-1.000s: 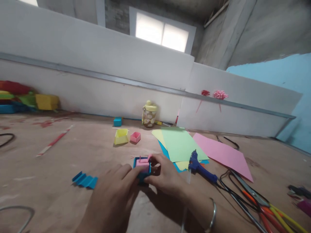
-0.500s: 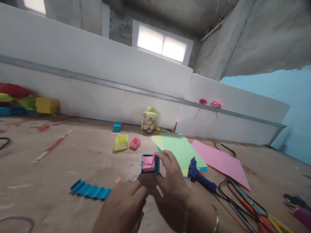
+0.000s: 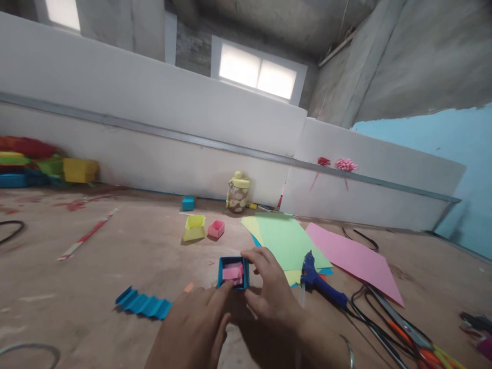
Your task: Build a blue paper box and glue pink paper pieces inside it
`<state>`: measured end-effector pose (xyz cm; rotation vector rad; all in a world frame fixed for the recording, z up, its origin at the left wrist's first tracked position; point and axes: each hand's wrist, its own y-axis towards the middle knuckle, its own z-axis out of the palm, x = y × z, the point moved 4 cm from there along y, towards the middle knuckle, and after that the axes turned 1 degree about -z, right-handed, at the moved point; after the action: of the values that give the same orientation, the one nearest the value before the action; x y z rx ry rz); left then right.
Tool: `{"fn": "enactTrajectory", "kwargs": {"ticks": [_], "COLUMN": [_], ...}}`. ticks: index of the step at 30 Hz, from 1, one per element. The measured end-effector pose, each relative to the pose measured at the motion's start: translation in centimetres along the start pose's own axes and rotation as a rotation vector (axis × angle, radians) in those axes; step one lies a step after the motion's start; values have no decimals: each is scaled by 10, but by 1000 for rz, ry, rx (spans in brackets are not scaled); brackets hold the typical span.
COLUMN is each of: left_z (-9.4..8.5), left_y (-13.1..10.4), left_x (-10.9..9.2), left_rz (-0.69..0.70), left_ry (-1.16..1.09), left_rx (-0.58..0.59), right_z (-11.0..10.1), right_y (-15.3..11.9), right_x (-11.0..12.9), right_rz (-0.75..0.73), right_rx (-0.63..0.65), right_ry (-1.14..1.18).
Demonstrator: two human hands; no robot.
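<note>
A small blue paper box [image 3: 232, 273] stands on the brown floor [image 3: 115, 266], close to the near edge of the view and a little right of the middle. A pink folded piece [image 3: 232, 272] sits inside it, below the rim.

The right hand [image 3: 269, 294] holds the box from its right side — the thumb and the bent fingers press on the right wall and the near corner, so the hand is half closed around it. The left hand [image 3: 194, 328] lies low in front, its fingers loosely stretched, and one fingertip touches the near left corner of the box; it grips nothing that I can see. A thin metal bangle [image 3: 348, 351] is on the right wrist.

Just left of the left hand a blue pleated paper strip [image 3: 143, 304] lies flat, and a tiny orange scrap [image 3: 188, 287] is between the strip and the box. Farther back stand a yellow paper box [image 3: 194, 228] and a pink paper box [image 3: 216, 229], side by side, and behind them a small blue cube [image 3: 188, 203] and a jar with yellow lid [image 3: 238, 192] near the wall.

To the right of the box are coloured paper sheets — a green sheet [image 3: 286, 238] on top and a pink sheet [image 3: 351, 259] apart from it. A blue glue gun [image 3: 321, 284] lies just beside the right hand, partly on the sheets.
</note>
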<state>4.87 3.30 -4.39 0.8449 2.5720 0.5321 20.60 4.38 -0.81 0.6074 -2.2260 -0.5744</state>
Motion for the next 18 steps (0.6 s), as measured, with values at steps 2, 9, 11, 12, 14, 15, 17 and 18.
{"fn": "enactTrajectory", "kwargs": {"ticks": [2, 9, 11, 12, 14, 15, 17, 18], "left_z": [0, -7, -7, -7, -5, -5, -4, -4], "left_y": [0, 2, 1, 0, -2, -3, -4, -4], "left_x": [0, -1, -2, -2, -2, -2, -3, -4], "left_rz": [-21, -59, -45, -39, -31, -27, -21, -21], "left_ry": [-10, -28, -25, -23, -20, -21, -29, -32], "left_rx": [18, 63, 62, 56, 38, 31, 32, 40], "right_z": [2, 3, 2, 1, -1, -2, -3, -4], "right_y": [-1, -1, 1, 2, 3, 4, 5, 5], "right_x": [4, 4, -1, -3, -9, -11, -15, -16], "right_rz": [-12, 15, 60, 88, 147, 175, 224, 244], "right_rx": [24, 54, 40, 23, -16, -30, -45, -47], "right_ry": [-3, -16, -5, -1, 3, 5, 14, 20]}}
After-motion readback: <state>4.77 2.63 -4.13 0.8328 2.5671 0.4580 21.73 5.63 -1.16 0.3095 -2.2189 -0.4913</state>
